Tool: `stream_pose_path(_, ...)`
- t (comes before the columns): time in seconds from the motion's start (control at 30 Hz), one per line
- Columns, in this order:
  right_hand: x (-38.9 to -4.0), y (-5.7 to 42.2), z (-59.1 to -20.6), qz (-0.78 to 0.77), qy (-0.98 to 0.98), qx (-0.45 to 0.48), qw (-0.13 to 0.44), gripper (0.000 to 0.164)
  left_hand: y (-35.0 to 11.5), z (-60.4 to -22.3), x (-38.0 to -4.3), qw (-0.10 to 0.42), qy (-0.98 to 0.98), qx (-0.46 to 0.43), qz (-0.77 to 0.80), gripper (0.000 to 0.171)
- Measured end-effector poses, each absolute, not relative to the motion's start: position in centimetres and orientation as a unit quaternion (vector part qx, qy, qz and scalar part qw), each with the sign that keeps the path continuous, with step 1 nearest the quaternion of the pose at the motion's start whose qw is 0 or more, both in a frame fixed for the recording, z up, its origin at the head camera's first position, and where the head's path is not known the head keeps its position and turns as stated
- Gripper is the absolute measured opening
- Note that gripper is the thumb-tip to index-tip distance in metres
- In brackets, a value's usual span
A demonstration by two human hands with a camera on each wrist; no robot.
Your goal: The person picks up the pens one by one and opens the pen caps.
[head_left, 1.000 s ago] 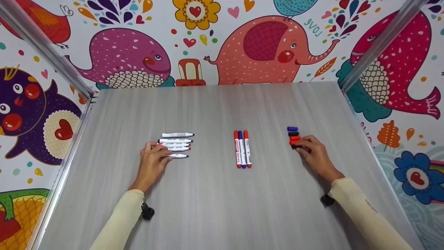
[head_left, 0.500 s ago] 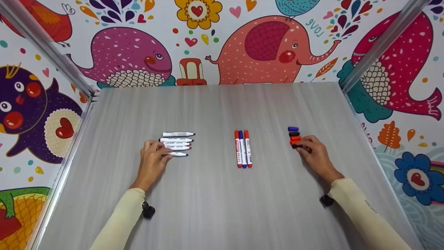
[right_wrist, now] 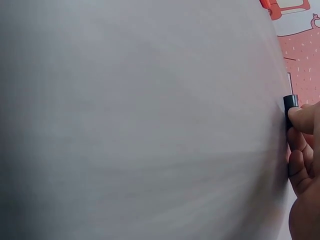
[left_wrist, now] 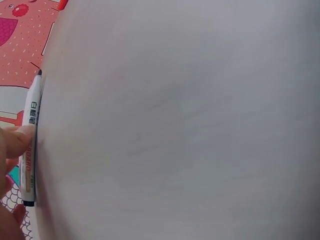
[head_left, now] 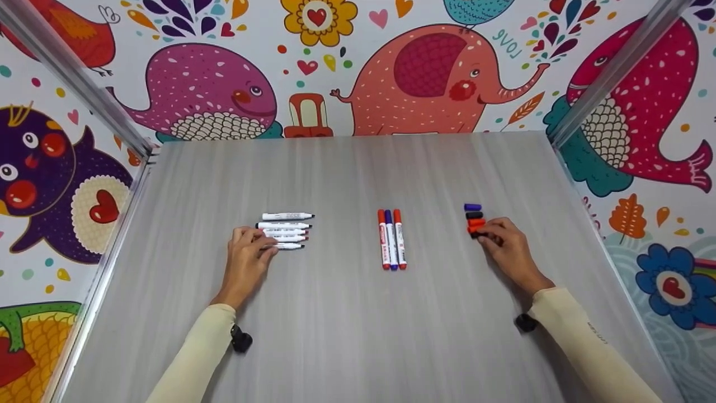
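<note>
My left hand [head_left: 246, 263] is at the left of the table, its thumb and fingers on the nearest of several uncapped white markers [head_left: 291, 246] that lie side by side. In the left wrist view, the thumb presses on this whiteboard marker [left_wrist: 29, 150], which has a bare black tip and black end. On the right, my right hand [head_left: 510, 252] pinches a black marker cap [right_wrist: 290, 107] at the near end of a row of loose caps. A blue cap [head_left: 472, 207], a black cap [head_left: 474, 215] and orange-red ones [head_left: 476, 222] lie just beyond the fingers.
Between the hands, three capped markers lie together: a red-capped marker [head_left: 384, 240], a blue-capped marker [head_left: 391, 240] and another red-capped marker [head_left: 400, 240]. The grey table [head_left: 358, 330] meets a cartoon-printed wall [head_left: 313, 73], with metal posts [head_left: 604, 84] at its far corners.
The nearest uncapped marker has slid away from me, up against the others, under my left hand. My right hand stays at the black cap.
</note>
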State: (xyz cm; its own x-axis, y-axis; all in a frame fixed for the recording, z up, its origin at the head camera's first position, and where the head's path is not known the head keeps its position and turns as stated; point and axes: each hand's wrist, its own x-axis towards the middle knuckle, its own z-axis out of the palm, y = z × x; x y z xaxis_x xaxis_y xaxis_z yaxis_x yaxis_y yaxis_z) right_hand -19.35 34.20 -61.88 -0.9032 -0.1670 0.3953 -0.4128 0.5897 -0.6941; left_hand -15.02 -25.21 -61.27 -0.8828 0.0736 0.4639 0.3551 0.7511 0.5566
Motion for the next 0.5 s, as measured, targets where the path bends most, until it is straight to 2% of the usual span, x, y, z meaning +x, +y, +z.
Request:
stream_pose_path(0.3, -19.2, 33.6, -61.4, 0.437, -0.872, 0.163, 0.152, 0.024, -24.6, -60.7, -14.9, 0.219, -0.905, -0.114, -0.347, 0.015)
stream_pose_path(0.5, -18.8, 32.9, -61.0, 0.445, -0.858, 0.194, 0.164, 0.024, -23.6, -60.2, -14.6, 0.232, -0.898, -0.115, -0.355, 0.013)
